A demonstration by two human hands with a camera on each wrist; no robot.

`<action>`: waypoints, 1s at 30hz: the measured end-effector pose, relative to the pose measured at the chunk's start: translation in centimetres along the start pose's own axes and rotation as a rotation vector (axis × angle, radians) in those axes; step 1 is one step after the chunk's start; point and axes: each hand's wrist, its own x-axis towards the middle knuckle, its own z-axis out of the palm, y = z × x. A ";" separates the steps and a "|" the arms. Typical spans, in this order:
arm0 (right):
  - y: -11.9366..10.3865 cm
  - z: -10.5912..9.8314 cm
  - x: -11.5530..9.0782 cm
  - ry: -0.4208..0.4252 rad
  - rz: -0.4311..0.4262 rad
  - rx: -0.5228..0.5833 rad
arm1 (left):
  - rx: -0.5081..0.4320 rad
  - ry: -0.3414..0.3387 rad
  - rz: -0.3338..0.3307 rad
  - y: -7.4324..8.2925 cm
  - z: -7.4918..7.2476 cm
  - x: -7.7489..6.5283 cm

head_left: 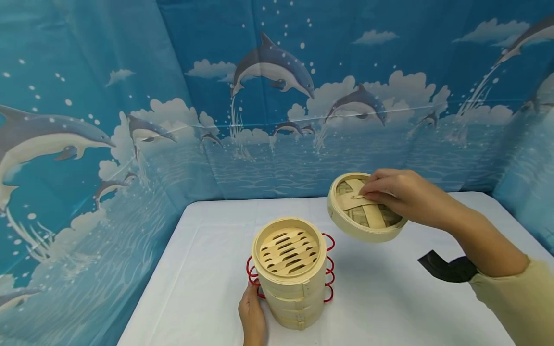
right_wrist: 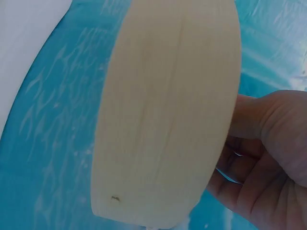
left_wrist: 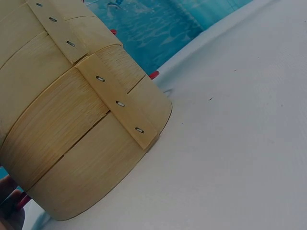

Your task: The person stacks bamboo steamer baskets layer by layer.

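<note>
A stacked bamboo steamer [head_left: 291,293] stands upright on the table, its top tier open and showing a slatted base. Red loop handles [head_left: 331,265] stick out from both sides. Low on its left side, my left hand [head_left: 252,312] grips a red handle; the left wrist view catches those fingers [left_wrist: 8,213] only at its lower-left corner. Up and to the right of the stack, my right hand [head_left: 400,197] pinches the strap at the centre of the round bamboo lid [head_left: 368,211]. The lid hangs tilted above the table, its pale side wall [right_wrist: 163,110] filling the right wrist view.
A white cloth [head_left: 203,269] covers the table. Behind and at the sides hangs a blue curtain [head_left: 268,168] printed with dolphins. A black strap [head_left: 447,266] dangles near the right sleeve.
</note>
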 end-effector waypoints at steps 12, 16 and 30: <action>-3.5 1.1 3.6 -0.064 -0.086 0.123 | -0.013 -0.014 -0.035 -0.1 -0.1 0.0; -4.5 1.9 4.5 -0.094 -0.131 0.163 | -0.028 -0.030 -0.024 -0.1 -0.1 0.0; -6.8 4.6 6.2 -0.186 -0.200 0.211 | -0.027 -0.032 0.028 -0.4 -0.2 0.1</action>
